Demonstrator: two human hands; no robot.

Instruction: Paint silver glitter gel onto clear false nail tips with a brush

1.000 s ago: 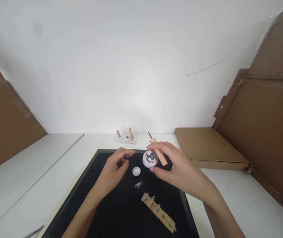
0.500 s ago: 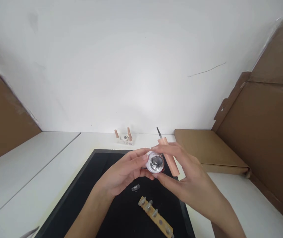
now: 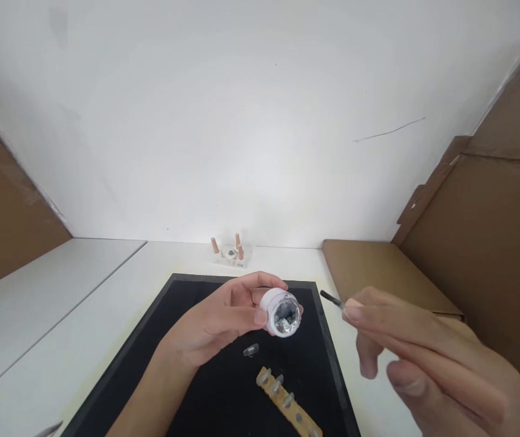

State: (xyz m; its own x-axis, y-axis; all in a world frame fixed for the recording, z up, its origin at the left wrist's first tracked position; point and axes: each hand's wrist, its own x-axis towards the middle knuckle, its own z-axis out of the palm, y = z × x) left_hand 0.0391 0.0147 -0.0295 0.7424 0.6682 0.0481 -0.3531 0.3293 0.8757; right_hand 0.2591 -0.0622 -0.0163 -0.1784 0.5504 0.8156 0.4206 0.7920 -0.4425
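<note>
My left hand (image 3: pixel 223 318) is closed around a small white jar (image 3: pixel 271 300). The jar is tilted so that its round mouth faces me, and crinkled silver foil-like material shows inside. To the right of it, my right hand (image 3: pixel 428 349) grips a small brush (image 3: pixel 331 298). Its dark bristles point left, apart from the jar, while my fingers cover most of the peach handle. Below the jar, a clear nail tip (image 3: pixel 251 349) lies on the black mat (image 3: pixel 209 388). A wooden strip (image 3: pixel 286 400) holding several clear nail tips sits near it.
Several small bottles with peach caps (image 3: pixel 215 245) stand in a clear holder (image 3: pixel 246 258) at the back. A flat cardboard box (image 3: pixel 364 267) lies at the right, beside an upright cardboard panel (image 3: pixel 491 243). A pointed grey object (image 3: pixel 50 429) shows at the lower left edge.
My right hand has moved away from the jar, to the right and nearer me, with the brush turned to point left. The jar has tilted further and now shows its open inside.
</note>
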